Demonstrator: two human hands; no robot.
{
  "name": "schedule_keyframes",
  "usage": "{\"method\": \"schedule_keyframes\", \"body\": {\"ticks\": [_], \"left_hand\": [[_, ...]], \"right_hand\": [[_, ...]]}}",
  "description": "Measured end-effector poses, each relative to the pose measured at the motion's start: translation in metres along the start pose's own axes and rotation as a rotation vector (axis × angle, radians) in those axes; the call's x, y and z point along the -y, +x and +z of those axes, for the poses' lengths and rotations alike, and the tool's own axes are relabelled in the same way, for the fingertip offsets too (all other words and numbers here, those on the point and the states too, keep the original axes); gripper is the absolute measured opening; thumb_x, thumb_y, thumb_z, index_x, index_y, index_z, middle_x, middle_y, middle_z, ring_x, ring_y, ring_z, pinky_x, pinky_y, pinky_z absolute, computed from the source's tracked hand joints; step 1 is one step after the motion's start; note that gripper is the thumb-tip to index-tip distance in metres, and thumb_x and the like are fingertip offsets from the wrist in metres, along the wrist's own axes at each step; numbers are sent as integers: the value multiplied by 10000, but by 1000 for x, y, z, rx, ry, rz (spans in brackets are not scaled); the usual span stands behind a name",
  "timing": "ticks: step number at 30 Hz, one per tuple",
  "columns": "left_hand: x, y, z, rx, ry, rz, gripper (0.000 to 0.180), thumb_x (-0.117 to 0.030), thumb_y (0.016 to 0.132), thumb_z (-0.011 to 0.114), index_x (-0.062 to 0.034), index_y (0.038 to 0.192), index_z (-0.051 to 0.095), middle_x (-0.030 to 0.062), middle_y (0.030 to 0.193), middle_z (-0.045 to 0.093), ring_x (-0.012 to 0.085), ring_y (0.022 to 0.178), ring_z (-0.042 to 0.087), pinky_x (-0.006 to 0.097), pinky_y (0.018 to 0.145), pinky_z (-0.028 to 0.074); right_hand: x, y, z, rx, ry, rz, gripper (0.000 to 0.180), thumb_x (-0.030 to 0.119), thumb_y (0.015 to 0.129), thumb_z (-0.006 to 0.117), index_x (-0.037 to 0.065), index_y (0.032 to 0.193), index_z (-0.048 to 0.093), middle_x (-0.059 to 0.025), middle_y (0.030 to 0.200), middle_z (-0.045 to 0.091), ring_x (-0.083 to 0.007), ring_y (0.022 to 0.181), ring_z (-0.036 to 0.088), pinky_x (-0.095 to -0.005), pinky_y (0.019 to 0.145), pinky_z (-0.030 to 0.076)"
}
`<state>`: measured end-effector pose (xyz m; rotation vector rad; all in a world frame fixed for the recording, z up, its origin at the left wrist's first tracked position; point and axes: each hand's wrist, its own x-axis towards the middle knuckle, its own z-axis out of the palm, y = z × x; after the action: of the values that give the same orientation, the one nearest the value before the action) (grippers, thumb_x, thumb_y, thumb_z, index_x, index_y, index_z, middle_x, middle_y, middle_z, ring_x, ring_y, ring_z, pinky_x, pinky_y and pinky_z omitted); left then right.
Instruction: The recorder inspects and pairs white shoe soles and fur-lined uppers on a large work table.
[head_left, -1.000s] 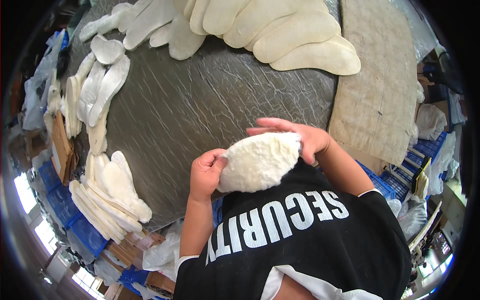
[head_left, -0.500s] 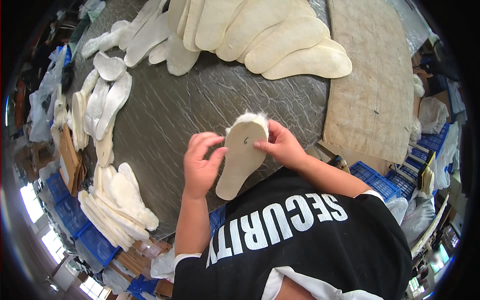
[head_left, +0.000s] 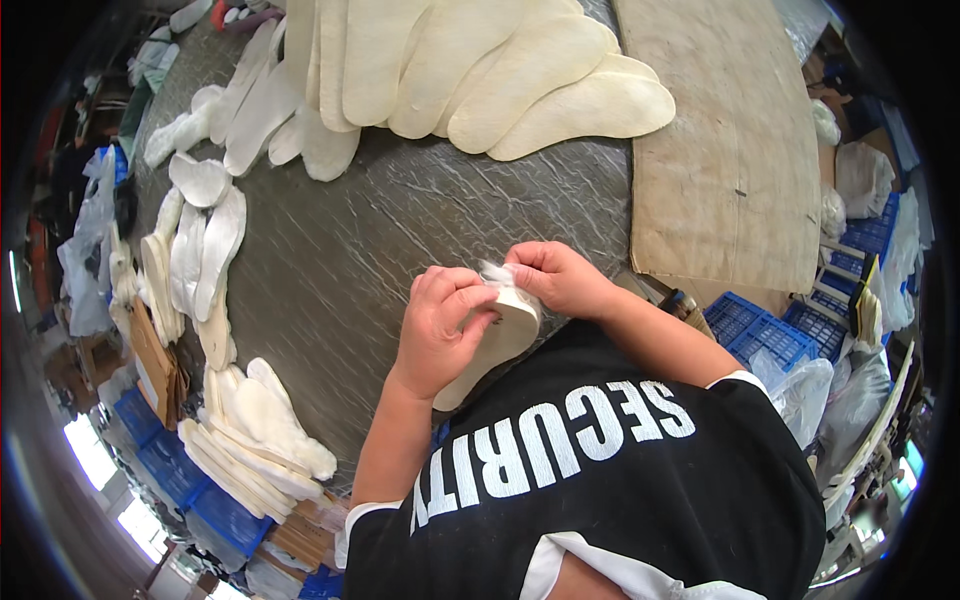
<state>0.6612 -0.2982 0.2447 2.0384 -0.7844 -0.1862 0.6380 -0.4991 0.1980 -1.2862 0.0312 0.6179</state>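
Between my hands, close to my body, is a cream insole (head_left: 516, 324) with white fluffy pile along its top edge. My left hand (head_left: 436, 325) is closed on its left side, thumb on the flat face and fingers bent over the edge. Up at the top edge, my right hand (head_left: 562, 280) pinches the tuft of white fluff (head_left: 494, 274) between thumb and fingertips. The insole's narrower lower end points down toward my shirt, and my left wrist partly covers it.
Overlapping cream insoles (head_left: 560, 75) fan across the far side of the dark, creased table cover (head_left: 330, 270). More fluffy insoles (head_left: 205, 240) lie at the left, with a stack (head_left: 255, 430) at the near left edge. A tan board (head_left: 725, 150) borders the right; blue crates (head_left: 758, 332) stand below it.
My left hand has moved up and right onto the insole and closed on it. My right hand has shifted from its right side to the fluff on top. The insole's top now tilts differently.
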Motion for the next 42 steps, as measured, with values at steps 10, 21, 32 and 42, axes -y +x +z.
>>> {"method": "schedule_keyframes", "body": {"ticks": [10,21,32,42], "left_hand": [[-2,9,0,82,43,125,341,59,645,672,-115,930,602,38,920,564,222,806,560,344,745,405],[18,5,3,151,-133,86,337,81,618,687,-92,891,592,49,918,565,241,814,555,351,730,440],[19,5,-3,225,-161,237,258,36,599,701,-93,791,587,21,851,624,234,811,566,350,758,433],[27,-3,4,154,-225,-185,214,17,681,666,-60,865,589,83,841,623,270,765,581,356,767,443]], "right_hand": [[-3,-4,-3,46,155,37,152,185,924,581,37,915,612,8,844,608,-68,790,529,-242,718,446],[-17,-3,5,62,355,3,138,95,835,694,46,915,592,-1,882,626,-78,823,568,-232,754,461],[-37,-3,27,-185,353,32,100,60,908,570,47,813,542,3,798,594,-71,760,549,-232,681,459],[-38,3,22,-165,816,-12,326,325,978,484,12,944,571,-49,913,600,-116,824,564,-259,752,467]]}}
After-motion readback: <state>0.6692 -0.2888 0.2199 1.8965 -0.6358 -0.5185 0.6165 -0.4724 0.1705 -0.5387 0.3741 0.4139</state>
